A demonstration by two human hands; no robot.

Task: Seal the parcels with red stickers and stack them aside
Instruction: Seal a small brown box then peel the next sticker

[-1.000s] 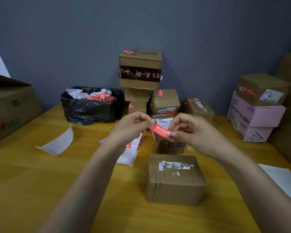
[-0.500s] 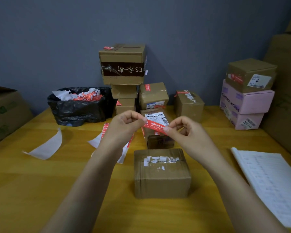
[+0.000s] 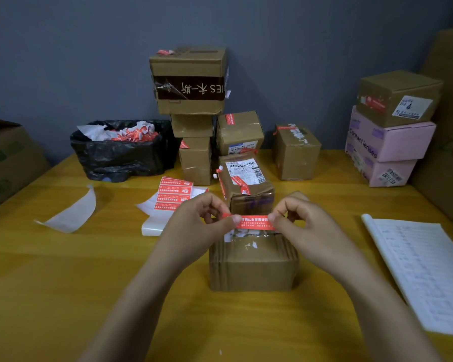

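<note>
1. Yellow wooden tabletop is filling the lower view, with a grey wall rising behind it.
2. Nearest the person, a small brown cardboard parcel is sitting on the table, torn white tape scraps clinging to its top.
3. The left hand and right hand are each pinching one end of a long red sticker with white print, holding it stretched flat over the parcel's far top edge; whether it is touching the cardboard is unclear.
4. A white lined notebook is lying to the right, and a sheet of red stickers is lying beyond the left hand.
5. Farther back, a stack of brown taped parcels is standing beside a black plastic bag of paper scraps.
6. Two pink boxes are standing stacked at far right.
</note>
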